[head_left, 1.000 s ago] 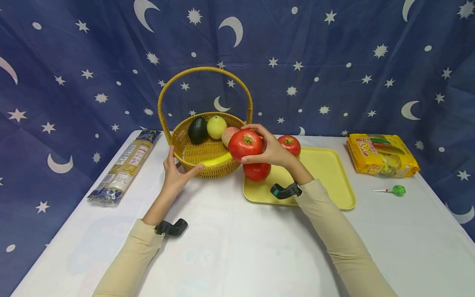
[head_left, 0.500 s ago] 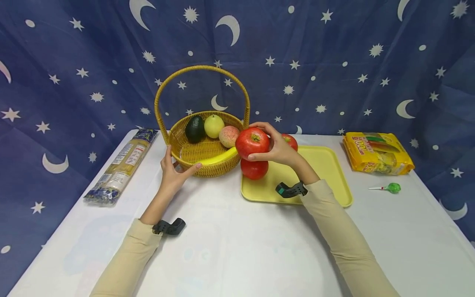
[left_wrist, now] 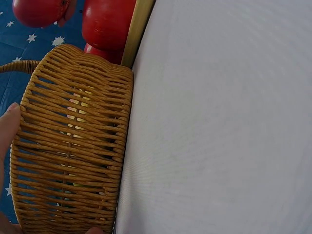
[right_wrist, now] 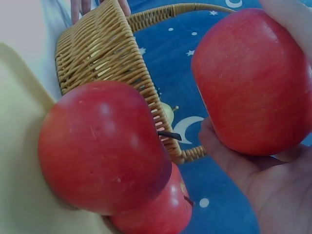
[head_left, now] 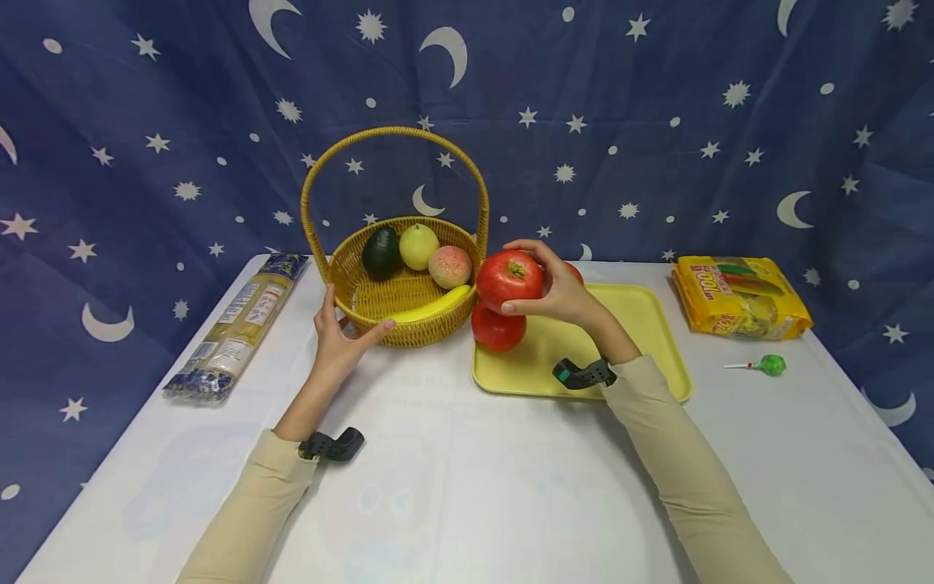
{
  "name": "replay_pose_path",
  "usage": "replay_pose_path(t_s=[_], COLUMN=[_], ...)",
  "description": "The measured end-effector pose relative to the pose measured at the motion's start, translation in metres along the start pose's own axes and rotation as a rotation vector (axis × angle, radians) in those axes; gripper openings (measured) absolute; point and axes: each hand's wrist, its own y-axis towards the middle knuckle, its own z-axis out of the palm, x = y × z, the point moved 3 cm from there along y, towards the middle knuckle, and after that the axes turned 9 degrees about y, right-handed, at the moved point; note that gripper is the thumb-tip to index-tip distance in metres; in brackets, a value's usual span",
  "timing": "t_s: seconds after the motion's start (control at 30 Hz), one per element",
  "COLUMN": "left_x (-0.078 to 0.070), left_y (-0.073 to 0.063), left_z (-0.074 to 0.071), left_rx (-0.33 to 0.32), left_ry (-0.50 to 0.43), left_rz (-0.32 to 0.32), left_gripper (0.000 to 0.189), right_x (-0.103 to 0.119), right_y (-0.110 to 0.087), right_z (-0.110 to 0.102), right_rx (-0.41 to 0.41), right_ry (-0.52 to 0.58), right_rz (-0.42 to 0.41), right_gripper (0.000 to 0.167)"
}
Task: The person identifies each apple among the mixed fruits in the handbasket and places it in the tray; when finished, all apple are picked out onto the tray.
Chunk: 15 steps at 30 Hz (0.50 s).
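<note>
My right hand (head_left: 560,294) grips a large red apple (head_left: 509,280), thumb in front and fingers behind, above the tray's left end. A second red apple (head_left: 499,328) sits below it on the yellow tray (head_left: 642,341). The third apple (right_wrist: 161,209) is mostly hidden behind my right hand in the head view. My left hand (head_left: 339,345) holds the left front side of a wicker basket (left_wrist: 73,141), its thumb (left_wrist: 10,122) at the rim. Inside the basket lie an avocado (head_left: 381,253), a yellow-green pear (head_left: 419,246), a peach (head_left: 449,267) and a banana (head_left: 430,307).
A clear pack of dry noodles (head_left: 241,328) lies left of the basket. At the right are a yellow snack packet (head_left: 740,298) and a green lollipop (head_left: 771,365). A blue star-patterned cloth (head_left: 620,122) hangs behind the white table (head_left: 452,487).
My right hand has carried the apple rightward, away from the basket's edge, uncovering the peach and the banana's end. The left hand stays at the basket.
</note>
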Motion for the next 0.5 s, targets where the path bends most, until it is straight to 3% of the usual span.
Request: replay_pose_path(t_s=[0.5], left_x=[-0.003], left_y=[-0.002], left_z=[0.000], left_rx=[0.012], left_ry=[0.008], left_rz=[-0.007], left_gripper=[0.110], right_x=[-0.002], right_y=[-0.012], right_z=[-0.012], right_rx=[-0.007], right_ry=[-0.015], right_rz=[-0.040], right_gripper=[0.079])
